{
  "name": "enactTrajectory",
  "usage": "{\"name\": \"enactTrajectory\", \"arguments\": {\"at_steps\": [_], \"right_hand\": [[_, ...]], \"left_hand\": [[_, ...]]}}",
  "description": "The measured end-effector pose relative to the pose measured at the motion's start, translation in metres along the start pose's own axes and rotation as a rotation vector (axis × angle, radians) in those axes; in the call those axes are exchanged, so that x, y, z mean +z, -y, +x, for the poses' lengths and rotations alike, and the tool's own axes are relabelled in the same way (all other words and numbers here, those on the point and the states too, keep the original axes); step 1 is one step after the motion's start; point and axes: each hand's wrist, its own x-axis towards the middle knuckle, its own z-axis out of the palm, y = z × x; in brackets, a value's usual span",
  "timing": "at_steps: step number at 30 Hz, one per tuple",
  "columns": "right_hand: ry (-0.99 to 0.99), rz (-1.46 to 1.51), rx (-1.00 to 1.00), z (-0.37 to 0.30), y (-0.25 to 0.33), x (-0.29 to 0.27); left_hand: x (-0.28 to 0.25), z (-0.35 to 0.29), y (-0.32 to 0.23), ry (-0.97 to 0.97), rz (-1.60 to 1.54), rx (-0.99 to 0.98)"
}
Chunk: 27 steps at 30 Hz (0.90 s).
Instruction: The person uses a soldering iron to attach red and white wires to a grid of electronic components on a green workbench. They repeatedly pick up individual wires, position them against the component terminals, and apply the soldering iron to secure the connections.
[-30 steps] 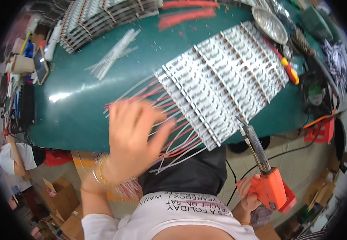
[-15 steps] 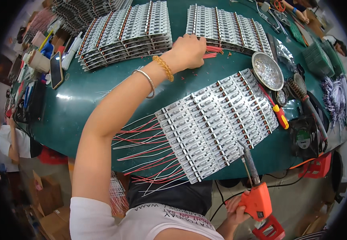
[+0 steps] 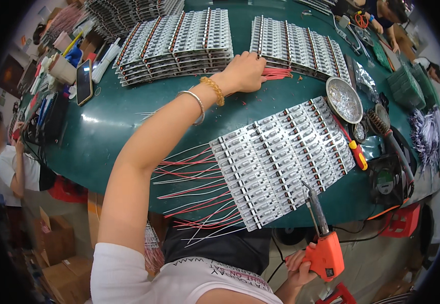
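Observation:
My left hand [image 3: 245,72] reaches across the table with its fingers curled down over the ends of a bundle of red wires [image 3: 278,74]; the fingertips are partly hidden. My right hand [image 3: 301,267] grips an orange soldering gun [image 3: 326,257] by its handle, low at the table's front edge. The gun's dark tip points up over a panel of small grey circuit boards [image 3: 286,157], which lies tilted in front of me. Whether the tip touches the panel I cannot tell. Red and white wires [image 3: 194,195] stick out from the panel's left side.
Stacked panels stand behind, at left [image 3: 177,48] and right [image 3: 301,48]. To the panel's right lie a metal dish [image 3: 344,100] of shiny bits, a red-and-yellow screwdriver [image 3: 358,155] and a soldering iron in a coil holder [image 3: 379,120]. A phone [image 3: 84,82] rests at left. Other people work nearby.
The view has shifted a little, so the table's things appear farther right and lower. My left hand stays at the red wires, and my right hand keeps holding the soldering gun.

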Motion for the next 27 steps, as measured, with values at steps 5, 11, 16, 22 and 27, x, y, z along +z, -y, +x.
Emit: {"name": "enactTrajectory", "arguments": {"at_steps": [5,11,16,22,27], "right_hand": [[0.015,-0.021,0.003,-0.001,0.000,-0.003],[0.019,0.005,0.009,0.008,0.003,0.004],[-0.037,-0.028,0.020,0.013,0.004,0.016],[-0.007,-0.053,0.030,0.031,-0.011,0.035],[0.083,-0.052,0.038,0.045,-0.019,0.051]], "left_hand": [[0.010,-0.003,0.007,-0.116,-0.083,-0.040],[-0.002,-0.003,-0.003,0.056,-0.070,-0.037],[-0.026,-0.031,-0.013,0.182,-0.032,-0.085],[0.003,0.003,-0.026,-0.019,-0.172,-0.055],[0.018,0.007,-0.023,-0.057,-0.173,-0.050]]}}
